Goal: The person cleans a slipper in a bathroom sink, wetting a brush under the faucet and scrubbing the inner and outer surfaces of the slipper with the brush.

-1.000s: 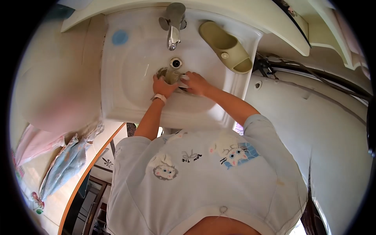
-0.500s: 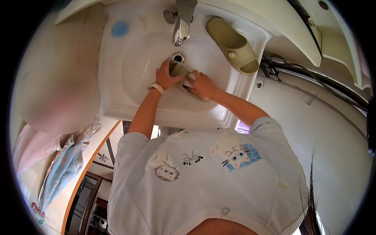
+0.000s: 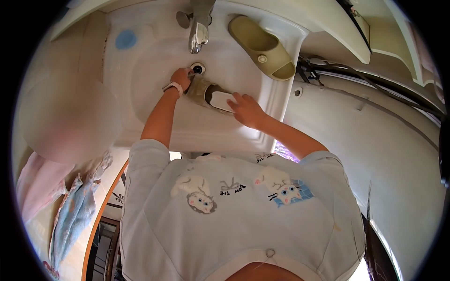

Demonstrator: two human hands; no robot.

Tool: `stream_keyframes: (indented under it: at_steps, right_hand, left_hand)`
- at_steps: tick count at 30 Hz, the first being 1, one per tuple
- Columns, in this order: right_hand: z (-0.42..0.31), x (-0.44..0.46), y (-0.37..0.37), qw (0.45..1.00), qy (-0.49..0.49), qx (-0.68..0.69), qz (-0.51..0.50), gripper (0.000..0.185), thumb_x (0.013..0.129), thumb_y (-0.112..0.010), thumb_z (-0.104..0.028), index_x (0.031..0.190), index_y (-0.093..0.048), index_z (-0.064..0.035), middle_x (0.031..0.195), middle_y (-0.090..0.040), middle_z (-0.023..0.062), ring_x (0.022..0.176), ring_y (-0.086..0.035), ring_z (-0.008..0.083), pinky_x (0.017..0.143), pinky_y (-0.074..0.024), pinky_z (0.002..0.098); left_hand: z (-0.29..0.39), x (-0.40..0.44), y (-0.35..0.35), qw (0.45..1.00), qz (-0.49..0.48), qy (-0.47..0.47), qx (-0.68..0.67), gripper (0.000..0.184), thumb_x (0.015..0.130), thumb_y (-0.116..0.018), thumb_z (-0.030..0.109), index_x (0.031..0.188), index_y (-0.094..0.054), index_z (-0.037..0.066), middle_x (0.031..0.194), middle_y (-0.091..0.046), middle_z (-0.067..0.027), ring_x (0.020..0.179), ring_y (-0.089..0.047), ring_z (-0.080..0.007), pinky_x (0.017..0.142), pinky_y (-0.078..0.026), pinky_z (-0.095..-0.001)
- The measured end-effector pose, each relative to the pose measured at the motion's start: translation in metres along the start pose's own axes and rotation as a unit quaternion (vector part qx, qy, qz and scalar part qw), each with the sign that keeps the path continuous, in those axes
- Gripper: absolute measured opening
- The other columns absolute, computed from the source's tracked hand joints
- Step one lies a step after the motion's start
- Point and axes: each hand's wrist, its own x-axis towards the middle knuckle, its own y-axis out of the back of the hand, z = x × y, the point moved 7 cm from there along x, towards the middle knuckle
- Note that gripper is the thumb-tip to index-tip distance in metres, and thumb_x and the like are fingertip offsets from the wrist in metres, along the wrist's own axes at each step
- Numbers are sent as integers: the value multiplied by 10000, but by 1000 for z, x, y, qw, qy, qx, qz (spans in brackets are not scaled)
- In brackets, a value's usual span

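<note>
White shirt [image 3: 243,225]: nearest item; printed with cat figures; both sleeves short.
Right hand [image 3: 247,111]: fingers bent over the lower-right end of the white piece [image 3: 220,100]; spread narrow. Whether it grips that piece or the footwear beneath cannot be told.
Slipper [image 3: 199,88]: olive-brown; lies in the sink [image 3: 140,70], between the hands, forward of the wearer's chest. The white piece sits in its foot opening.
Slipper long axis: diagonal, covered end up and left, other end down and right towards the wearer. The axis runs roughly from one hand to the other.
Left hand [image 3: 180,78]: beside the covered end, the nearer hand to that end; fingers curled. Their hold is hidden; cannot tell if they grip the edge. Wristband [image 3: 176,87] pale.
Drain [image 3: 198,69]: just beyond the covered end, beside the left fingers.
Tap [image 3: 199,35]: beyond the drain; spout points towards the wearer.
Second slipper [image 3: 262,48]: on the sink's right side, well apart from both hands.
Blue disc [image 3: 125,40]: far left corner of the sink.
</note>
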Motion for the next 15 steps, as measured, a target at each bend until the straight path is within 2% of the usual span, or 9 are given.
stream_keyframes:
  at_steps: [3, 5, 9, 11, 14, 15]
  right_hand:
    - [-18, 43, -10, 998, 5, 27, 55, 401, 760, -553, -140, 1148, -535, -42, 1149, -455, 179, 914, -519, 331, 816, -436, 413]
    - [-26, 73, -22, 1000, -5, 8, 7, 392, 766, -553, -160, 1138, -530, -38, 1157, -460, 180, 897, -529, 322, 793, -449, 412]
    - [-11, 29, -9, 1000, 14, 21, 5, 390, 772, -555, -181, 1135, -521, -43, 1166, -458, 177, 889, -535, 311, 777, -459, 411]
    - [4, 0, 4, 998, 58, -37, 10, 398, 769, -565, -202, 1132, -516, -44, 1172, -458, 176, 898, -537, 313, 775, -464, 418]
    - [-7, 27, -10, 997, 64, -26, 27, 412, 753, -583, -201, 1134, -519, -55, 1164, -461, 167, 896, -537, 317, 777, -464, 418]
    - [-16, 50, -14, 999, 33, 24, 34, 416, 744, -595, -195, 1134, -521, -69, 1141, -467, 179, 917, -534, 329, 786, -461, 422]
  left_hand:
    - [-5, -5, 0, 998, 30, 6, -60, 331, 728, -509, -12, 1022, -630, 80, 987, -628, -181, 919, -592, -332, 829, -460, -368]
    - [-14, -13, -2, 997, 22, 3, -69, 343, 726, -512, -11, 1034, -628, 83, 991, -629, -176, 923, -594, -322, 829, -461, -361]
    - [-20, -19, 1, 997, 23, -13, -73, 359, 726, -525, 6, 1060, -628, 90, 986, -634, -167, 927, -603, -300, 823, -465, -345]
    - [-16, -25, 4, 995, 31, 1, -90, 352, 733, -522, 6, 1058, -630, 85, 982, -636, -166, 917, -606, -301, 815, -468, -344]
    - [-18, -27, -1, 991, 54, 32, -122, 343, 745, -511, 2, 1055, -635, 80, 975, -639, -166, 896, -612, -303, 802, -472, -343]
    - [-21, -27, -3, 988, 62, 50, -135, 342, 750, -504, -2, 1054, -637, 81, 972, -640, -168, 886, -615, -304, 796, -474, -344]
